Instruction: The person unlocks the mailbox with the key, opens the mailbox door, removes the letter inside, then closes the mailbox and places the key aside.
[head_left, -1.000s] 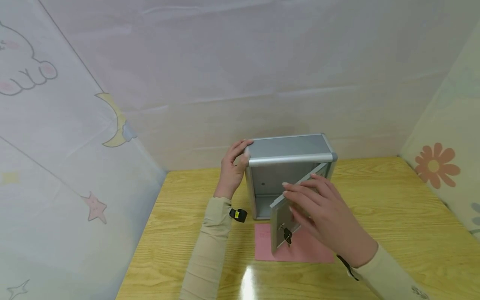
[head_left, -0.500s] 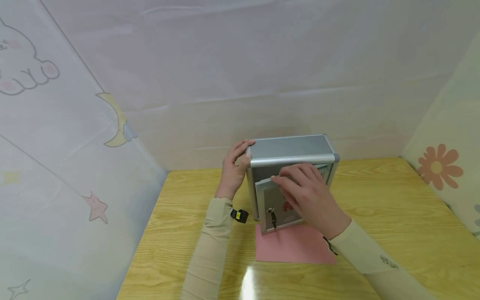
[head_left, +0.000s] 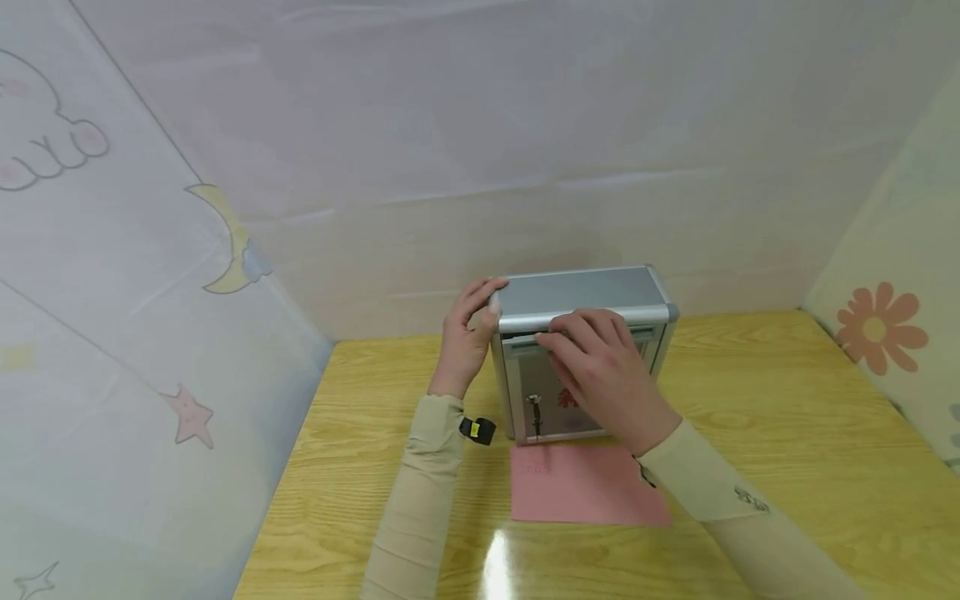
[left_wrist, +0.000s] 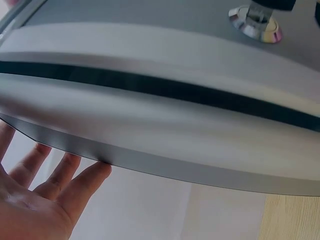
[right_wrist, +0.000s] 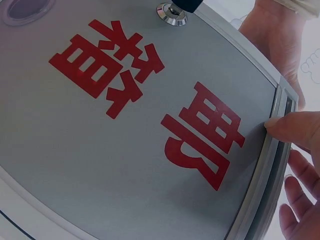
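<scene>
A silver metal mailbox (head_left: 577, 293) stands upright on the table, red characters on its front. Its door (head_left: 555, 392) is nearly closed, with a narrow dark gap along the left side in the left wrist view. A small dark key (head_left: 536, 417) hangs from the lock (left_wrist: 256, 24). My left hand (head_left: 463, 342) holds the mailbox's upper left corner, fingertips against the side panel. With the thumb on the front and fingers over the top, my right hand (head_left: 611, 375) pinches the door's upper edge. That hand partly hides the characters in the head view.
A pink sheet of paper (head_left: 588, 492) lies on the wooden table (head_left: 360, 467) just in front of the mailbox. Behind it hangs a pale backdrop (head_left: 480, 167). Printed cloth (head_left: 112, 333) borders the left side.
The door has swung from wide open to almost flush with the frame, the right hand moving left and away from me with it. The left hand has stayed at its corner.
</scene>
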